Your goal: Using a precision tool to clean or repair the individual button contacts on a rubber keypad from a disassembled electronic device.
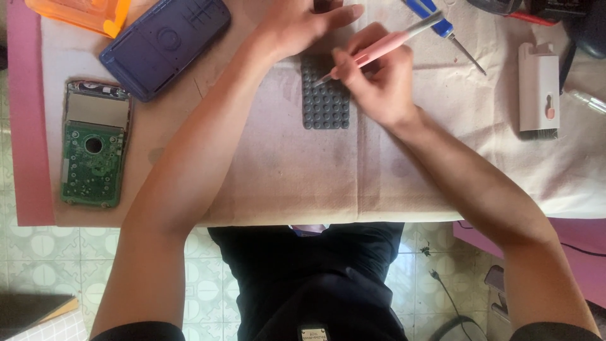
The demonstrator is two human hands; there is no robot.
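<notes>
1 grey rubber keypad [325,104] lies flat near the middle of the cloth-covered table [284,170], its rows of round bumps facing up. The right hand [379,82] is closed around 1 pink pen-shaped tool [385,44], whose tip touches the keypad's far edge. The left hand [300,22] rests fingers-down at the keypad's far end, pressing there and holding nothing else; whether it touches the keypad itself I cannot tell. To the far right lies 1 blue screwdriver [442,25], and right of it 1 white brush case [538,88] with dark bristles at its near end. To the left sit 1 green circuit board [93,148], 1 dark blue plastic shell [165,41] and, at the far-left corner, 1 orange plastic piece [82,12].
</notes>
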